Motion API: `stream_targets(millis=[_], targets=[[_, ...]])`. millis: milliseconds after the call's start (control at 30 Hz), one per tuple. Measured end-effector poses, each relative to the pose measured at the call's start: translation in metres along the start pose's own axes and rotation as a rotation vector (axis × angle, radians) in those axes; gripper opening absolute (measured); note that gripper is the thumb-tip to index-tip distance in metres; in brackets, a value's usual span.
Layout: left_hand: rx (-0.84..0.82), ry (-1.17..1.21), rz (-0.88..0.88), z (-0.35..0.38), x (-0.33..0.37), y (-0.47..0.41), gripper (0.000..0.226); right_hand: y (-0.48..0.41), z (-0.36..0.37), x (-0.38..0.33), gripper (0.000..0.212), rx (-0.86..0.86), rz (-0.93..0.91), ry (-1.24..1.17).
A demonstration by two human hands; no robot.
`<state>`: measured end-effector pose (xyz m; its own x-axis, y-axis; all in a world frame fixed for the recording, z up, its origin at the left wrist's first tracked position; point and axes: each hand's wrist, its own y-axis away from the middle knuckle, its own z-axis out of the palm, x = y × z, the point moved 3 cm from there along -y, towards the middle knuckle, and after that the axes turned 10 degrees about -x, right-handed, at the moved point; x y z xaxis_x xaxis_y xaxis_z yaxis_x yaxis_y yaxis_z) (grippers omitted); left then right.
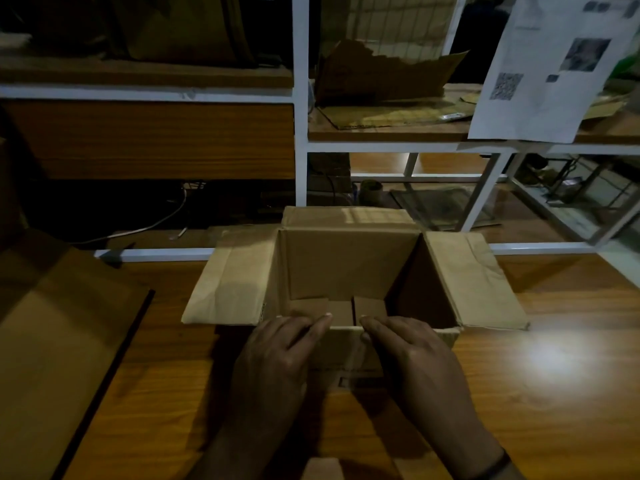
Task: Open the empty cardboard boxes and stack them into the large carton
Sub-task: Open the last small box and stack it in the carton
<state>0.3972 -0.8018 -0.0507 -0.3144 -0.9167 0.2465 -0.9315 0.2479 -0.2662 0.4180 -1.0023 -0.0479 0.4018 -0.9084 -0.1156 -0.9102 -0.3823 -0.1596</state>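
- One open cardboard box (346, 268), with four top flaps folded outward.
- Two hands: one left hand (277, 355) and one right hand (412, 355).
- One wooden table (519, 393).
- One flat cardboard panel (59, 341) at the left edge.
- One torn cardboard piece (381, 74).
- One printed paper sheet (554, 64).
- One white cable (156, 225).
- One dark wristband (493, 464).

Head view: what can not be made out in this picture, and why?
- Near wall of the box: covered by the left hand and the right hand.
- Floor of the box: partly behind the near rim, dark.
- The cardboard at left: cut off by the frame edge.
- The paper sheet: print blurred.
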Motion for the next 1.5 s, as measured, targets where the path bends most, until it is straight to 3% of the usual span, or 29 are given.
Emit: stream_targets(millis=[367, 600, 800, 967, 1233, 1400, 1500], targets=[[0.046, 0.002, -0.025, 0.010, -0.005, -0.009, 0.081, -0.009, -0.003, 0.011, 0.048, 0.076, -0.004, -0.086], [0.000, 0.047, -0.057, 0.014, -0.008, -0.011, 0.093, -0.011, 0.007, 0.025, 0.051, 0.044, -0.002, -0.133], [-0.012, 0.050, -0.053, 0.015, -0.009, -0.014, 0.093, -0.018, 0.006, 0.024, 0.038, 0.064, -0.004, -0.173], [0.013, 0.039, -0.068, 0.014, -0.007, -0.015, 0.085, -0.025, 0.011, 0.031, 0.042, 0.001, 0.008, -0.204], [0.062, 0.020, -0.025, 0.010, -0.009, -0.017, 0.074, -0.024, -0.012, 0.034, 0.040, 0.070, -0.031, -0.237], [0.019, 0.018, -0.007, 0.007, -0.012, -0.018, 0.063, -0.020, -0.009, 0.041, 0.044, 0.036, 0.052, -0.255], [0.030, 0.102, -0.037, 0.000, -0.011, -0.020, 0.054, -0.017, -0.013, 0.031, 0.033, 0.092, 0.121, -0.274]])
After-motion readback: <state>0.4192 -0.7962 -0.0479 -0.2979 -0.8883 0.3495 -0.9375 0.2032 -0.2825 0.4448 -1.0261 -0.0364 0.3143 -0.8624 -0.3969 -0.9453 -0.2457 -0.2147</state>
